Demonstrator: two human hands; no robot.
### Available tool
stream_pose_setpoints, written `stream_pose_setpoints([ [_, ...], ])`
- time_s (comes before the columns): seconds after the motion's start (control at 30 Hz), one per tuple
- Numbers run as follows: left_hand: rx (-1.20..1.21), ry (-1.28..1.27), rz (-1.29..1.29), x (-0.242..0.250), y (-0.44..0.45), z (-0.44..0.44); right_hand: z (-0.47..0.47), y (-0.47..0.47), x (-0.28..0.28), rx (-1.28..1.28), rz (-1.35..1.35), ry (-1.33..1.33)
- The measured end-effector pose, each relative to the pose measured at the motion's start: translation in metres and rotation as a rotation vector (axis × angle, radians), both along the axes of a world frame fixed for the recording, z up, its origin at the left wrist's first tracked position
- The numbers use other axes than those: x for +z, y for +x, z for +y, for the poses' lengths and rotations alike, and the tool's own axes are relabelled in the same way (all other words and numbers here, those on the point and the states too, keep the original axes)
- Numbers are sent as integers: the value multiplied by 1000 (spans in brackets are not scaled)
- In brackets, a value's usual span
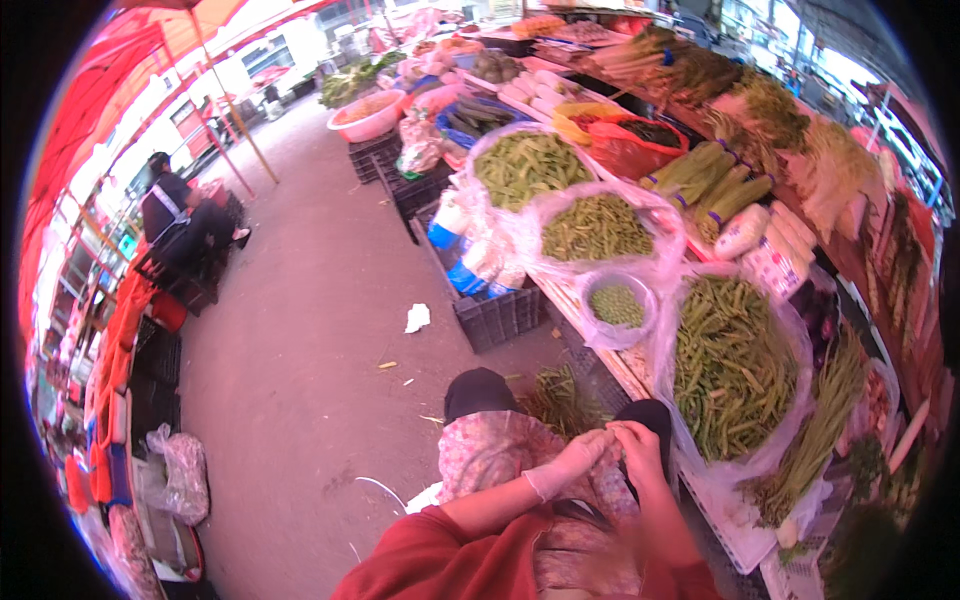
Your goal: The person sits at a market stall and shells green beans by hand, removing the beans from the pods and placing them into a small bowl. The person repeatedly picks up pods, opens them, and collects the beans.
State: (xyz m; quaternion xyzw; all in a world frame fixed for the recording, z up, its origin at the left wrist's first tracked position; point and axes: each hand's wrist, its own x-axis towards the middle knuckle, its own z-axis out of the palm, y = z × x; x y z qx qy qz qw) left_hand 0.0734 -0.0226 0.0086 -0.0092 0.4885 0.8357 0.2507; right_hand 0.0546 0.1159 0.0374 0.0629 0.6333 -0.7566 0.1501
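Note:
My left hand (576, 459), in a thin pale glove, meets my bare right hand (639, 444) above my lap. Their fingertips are pinched close together; whether anything small sits between them is hidden. Under them spreads a pink floral apron (487, 450) over my knees. Just right of my hands, a large plastic-lined container of green pods (735, 367) stands on the stall. A bowl of shelled green peas (616, 304) is beyond my hands, in a clear plastic bag. Green stems or trimmings (559, 394) lie on the ground past my knees.
Bags of cut pods (531, 169) and smaller beans (598, 227) line the stall. Long green beans (814, 427) lie at right. A black crate (499, 319) holds blue-and-white packages. A seated person (176, 206) is across the walkway (300, 337), where a white scrap (418, 318) lies.

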Motion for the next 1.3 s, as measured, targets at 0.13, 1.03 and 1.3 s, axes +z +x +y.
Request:
stream_pose_setpoints([
  [0.13,13,16,-54,-2,3,0,-3,1,2,-30,18,-2],
  [1.03,-120,188,-353,16,-1,0,2,0,-5,-97,106,155],
  [1.3,-121,189,-402,16,-1,4,3,-4,-6,-138,69,155],
])
